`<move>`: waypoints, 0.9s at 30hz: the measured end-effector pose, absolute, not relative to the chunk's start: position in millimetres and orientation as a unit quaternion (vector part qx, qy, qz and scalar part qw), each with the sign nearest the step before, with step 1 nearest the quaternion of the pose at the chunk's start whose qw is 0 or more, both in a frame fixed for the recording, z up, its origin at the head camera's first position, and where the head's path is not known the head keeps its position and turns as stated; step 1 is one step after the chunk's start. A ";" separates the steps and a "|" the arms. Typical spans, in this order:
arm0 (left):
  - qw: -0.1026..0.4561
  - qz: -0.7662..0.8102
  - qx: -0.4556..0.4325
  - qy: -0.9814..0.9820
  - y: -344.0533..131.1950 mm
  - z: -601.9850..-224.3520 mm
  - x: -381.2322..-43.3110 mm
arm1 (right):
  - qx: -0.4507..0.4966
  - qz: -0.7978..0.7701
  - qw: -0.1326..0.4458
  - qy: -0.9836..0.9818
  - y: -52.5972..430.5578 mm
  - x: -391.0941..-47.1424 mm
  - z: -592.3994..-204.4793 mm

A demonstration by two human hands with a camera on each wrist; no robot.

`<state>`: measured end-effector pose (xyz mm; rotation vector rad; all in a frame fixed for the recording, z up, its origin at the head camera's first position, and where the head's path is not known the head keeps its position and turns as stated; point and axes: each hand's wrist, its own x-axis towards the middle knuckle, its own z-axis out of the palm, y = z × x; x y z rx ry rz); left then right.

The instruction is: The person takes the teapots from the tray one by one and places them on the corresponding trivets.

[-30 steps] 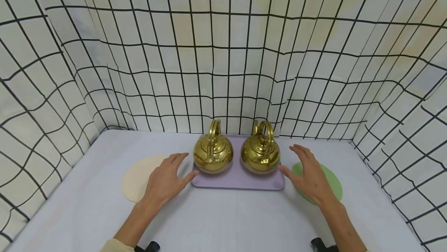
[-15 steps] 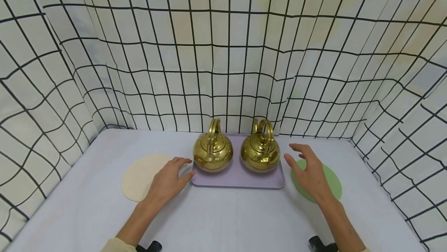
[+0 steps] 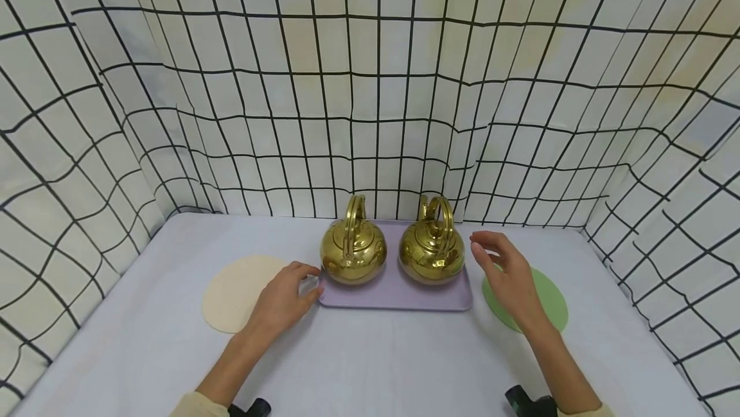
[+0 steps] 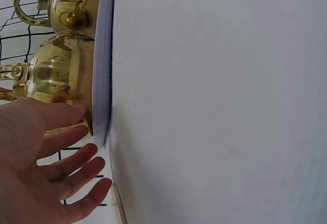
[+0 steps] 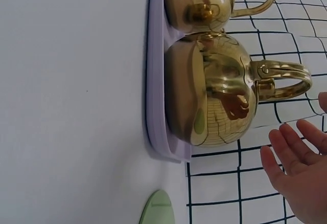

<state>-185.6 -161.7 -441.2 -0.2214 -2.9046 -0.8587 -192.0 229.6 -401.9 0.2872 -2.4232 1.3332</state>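
Observation:
Two shiny brass teapots, a left teapot (image 3: 353, 251) and a right teapot (image 3: 431, 253), stand upright on a lilac tray (image 3: 396, 299), their hooped handles raised. My left hand (image 3: 284, 298) is at the tray's left end, fingers loosely bent and holding nothing. In the left wrist view its thumb (image 4: 64, 114) overlaps the lower body of the nearer teapot (image 4: 51, 70). To the right of the right teapot hovers my right hand (image 3: 514, 275), empty, its fingertips level with the pot's upper body. The right wrist view shows those fingers (image 5: 286, 150) spread below the pot's handle (image 5: 286, 75).
A round cream mat (image 3: 231, 292) lies on the white tablecloth (image 3: 381, 365), partly behind my left hand. Under my right hand is a round green mat (image 3: 549, 304). Black wire grid panels (image 3: 378, 102) rise at the back and both sides.
My right hand has drawn slightly back from the right teapot, risen a little, and its fingers have come closer together. The left hand's fingers have lowered and curved slightly. Teapots and tray stay put.

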 end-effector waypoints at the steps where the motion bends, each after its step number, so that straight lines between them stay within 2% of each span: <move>1: 0.051 -0.281 -0.073 -0.955 -161.6 -441.4 -185.3 | 0.100 0.475 0.177 -0.856 228.9 -191.9 -401.1; 15: 0.032 -0.289 -0.083 -0.953 -160.6 -444.7 -187.1 | 0.083 0.532 0.140 -0.831 222.3 -194.2 -396.0; 27: 0.030 -0.285 -0.084 -0.954 -161.7 -443.4 -187.1 | 0.103 0.556 0.141 -0.813 212.3 -199.3 -395.9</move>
